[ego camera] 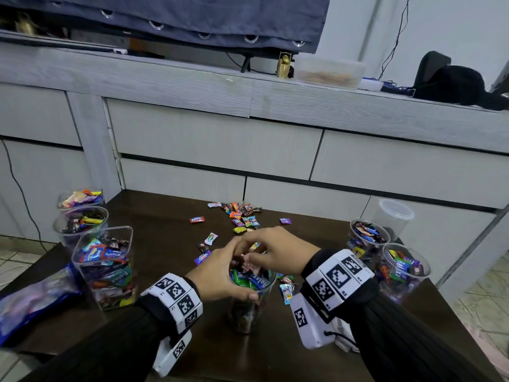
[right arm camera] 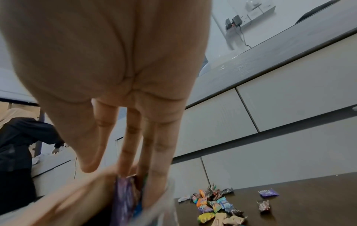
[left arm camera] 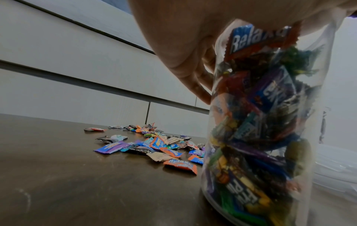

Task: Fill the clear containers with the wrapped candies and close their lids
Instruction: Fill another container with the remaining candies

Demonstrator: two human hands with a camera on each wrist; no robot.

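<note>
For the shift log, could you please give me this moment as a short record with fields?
Surface: dark wooden table
Container in work: clear round jar, nearly full of wrapped candies, no lid on
Left hand: grips the jar near its rim
Right hand: fingers reach into the jar's mouth among the candies
Loose candies: scattered on the table behind the jar
Other filled containers: three on the left, including a square one; two on the right

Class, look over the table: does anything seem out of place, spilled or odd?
Loose wrapped candies lie scattered across the dark table rather than in containers. None of the filled clear containers has a lid on. Nothing looks damaged.
</note>
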